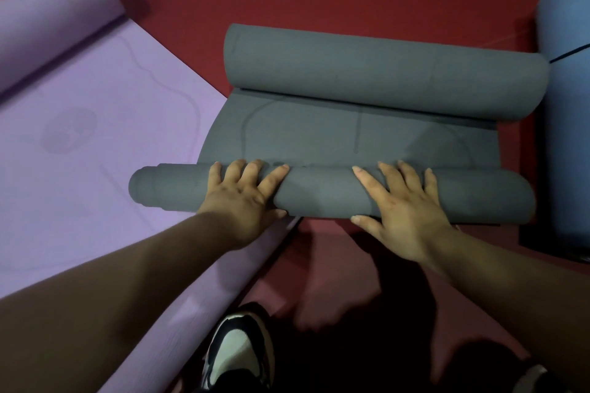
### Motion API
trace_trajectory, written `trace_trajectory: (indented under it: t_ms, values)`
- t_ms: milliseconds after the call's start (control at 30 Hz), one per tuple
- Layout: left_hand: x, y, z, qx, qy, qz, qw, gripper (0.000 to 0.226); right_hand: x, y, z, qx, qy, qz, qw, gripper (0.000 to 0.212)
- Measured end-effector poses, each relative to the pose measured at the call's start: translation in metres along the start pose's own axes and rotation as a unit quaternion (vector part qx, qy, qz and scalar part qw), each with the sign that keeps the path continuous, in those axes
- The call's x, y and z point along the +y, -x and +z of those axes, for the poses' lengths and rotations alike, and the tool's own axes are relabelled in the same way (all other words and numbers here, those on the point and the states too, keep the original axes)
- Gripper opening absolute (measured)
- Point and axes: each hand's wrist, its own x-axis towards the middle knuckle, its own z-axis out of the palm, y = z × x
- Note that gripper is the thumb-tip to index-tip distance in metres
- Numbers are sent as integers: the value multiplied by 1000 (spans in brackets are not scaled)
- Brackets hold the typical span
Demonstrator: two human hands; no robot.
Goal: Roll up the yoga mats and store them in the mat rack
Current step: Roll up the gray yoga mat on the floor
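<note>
Together, left hand point(242, 199), right hand point(406, 202), spread flat on grey mat point(319, 193)

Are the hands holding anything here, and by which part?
Nothing is gripped. The left hand and right hand press with spread fingers on the near rolled end of the grey mat, either side of its middle.

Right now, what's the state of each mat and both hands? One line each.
grey mat: partly rolled, near end rolled under the hands, far end curled, flat stretch between.
purple mat: mostly flat on the floor, far end curled up.
blue mat: rolled up, at the right edge.
left hand: fingers spread, pressing on the grey mat's near roll.
right hand: fingers spread, pressing on the same roll.
</note>
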Motion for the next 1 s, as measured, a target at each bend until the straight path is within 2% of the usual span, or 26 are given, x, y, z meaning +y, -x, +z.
trace_trajectory:
  t_ms: [100, 300, 467, 567, 733, 867, 1000]
  values:
    - [-4, -6, -6, -2, -1, 12, 1000, 81, 3, -4, 4, 28, 20, -9, 999, 84]
    - [-4, -10, -12, -11, -6, 9, 1000, 92, 5, -10, -1, 30, 32, -7, 999, 91]
    - [-6, -10, -14, -2, -30, 18, 999, 88, 7, -11, -4, 25, 28, -11, 999, 88]
    - [-7, -4, -18, 26, -46, 34, 998, 87, 8, -4, -7, 38, 18, -18, 999, 84]
    - [-10, 24, -14, 133, -28, 79, 988, 85, 7, 23, -13, 23, 2, -39, 999, 84]
    - [5, 66, -17, 119, -7, 80, 990, 86, 4, 57, -11, -10, 0, -67, 998, 84]
    - [19, 106, -15, 70, 4, 76, 995, 83, -1, 92, -3, -3, -17, -108, 994, 81]
